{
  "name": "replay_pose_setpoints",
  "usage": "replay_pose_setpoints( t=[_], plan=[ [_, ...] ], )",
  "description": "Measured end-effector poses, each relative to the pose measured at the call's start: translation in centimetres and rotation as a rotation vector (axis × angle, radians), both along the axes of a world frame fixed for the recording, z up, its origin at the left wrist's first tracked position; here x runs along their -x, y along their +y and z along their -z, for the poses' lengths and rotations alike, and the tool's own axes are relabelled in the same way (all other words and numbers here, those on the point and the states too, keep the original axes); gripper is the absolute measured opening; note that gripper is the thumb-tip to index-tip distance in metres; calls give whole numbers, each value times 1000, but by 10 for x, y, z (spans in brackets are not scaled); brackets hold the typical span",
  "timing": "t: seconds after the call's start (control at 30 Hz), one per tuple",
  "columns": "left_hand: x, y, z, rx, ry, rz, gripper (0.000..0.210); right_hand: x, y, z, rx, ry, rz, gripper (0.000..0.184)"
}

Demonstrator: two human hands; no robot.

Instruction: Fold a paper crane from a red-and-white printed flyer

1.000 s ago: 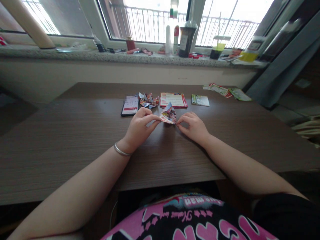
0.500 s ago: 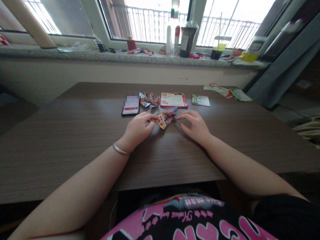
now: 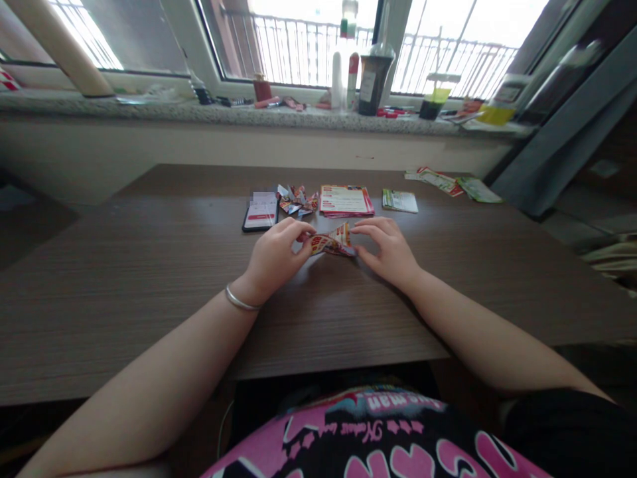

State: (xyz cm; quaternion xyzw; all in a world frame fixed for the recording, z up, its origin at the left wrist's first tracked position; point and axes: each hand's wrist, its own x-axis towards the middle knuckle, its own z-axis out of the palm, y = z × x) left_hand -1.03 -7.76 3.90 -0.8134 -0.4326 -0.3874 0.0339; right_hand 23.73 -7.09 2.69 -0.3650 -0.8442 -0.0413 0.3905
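A colourful printed paper or wrapper (image 3: 331,243), twisted narrow in the middle, is between my two hands over the desk. My left hand (image 3: 281,251), with a silver bangle at the wrist, pinches its left end between thumb and fingers. At its flared right end is my right hand (image 3: 385,249), thumb and forefinger apart at the edge; the thumb appears to touch it. Just beyond lies a heap of similar crumpled or folded pieces (image 3: 298,200). A phone (image 3: 261,214) with a lit screen rests to the left of that heap.
A stack of red-edged printed cards (image 3: 347,200) and a smaller green-and-white stack (image 3: 399,200) lie on the brown desk (image 3: 149,265). Several loose cards (image 3: 450,184) sit at the back right. Bottles and a dark cup (image 3: 371,83) line the windowsill (image 3: 298,118).
The printed piece has turned and narrowed in the middle, its right end now reaching my right hand's fingertips. My left hand keeps its pinch; both hands have barely shifted.
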Motion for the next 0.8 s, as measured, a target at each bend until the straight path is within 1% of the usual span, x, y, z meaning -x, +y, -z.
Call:
replay_pose_setpoints(
  t=[0.07, 0.13, 0.27, 0.37, 0.47, 0.57, 0.67, 0.73, 0.8],
  plan=[
    [-1, 0, -1, -12, 23, 64, 12, 0, 0, 0, 9, -14, -19, 27],
    [-1, -1, 0, -11, 29, 98, 12, 0, 0, -1, 25, -36, -50, 25],
    [-1, -2, 2, 9, 30, 100, 12, 0, -1, -1, 58, -73, -92, 22],
    [-1, -1, 4, 32, 40, 102, 13, 0, -2, 0, 79, -97, -102, 22],
    [-1, 1, 6, 67, 47, 126, 23, 0, -2, 1, 93, -133, -101, 23],
    [-1, 1, 7, 87, 57, 174, 36, 0, -1, 2, 115, -179, -102, 19],
    [0, -1, 6, 63, 92, 210, 45, 0, -1, 2, 135, -211, -119, 15],
    [2, -2, 5, 29, 144, 227, 45, 0, 0, 2, 149, -227, -135, 14],
    [3, -2, 4, 9, 208, 257, 40, 0, 0, 3, 161, -238, -153, 14]
  ],
)
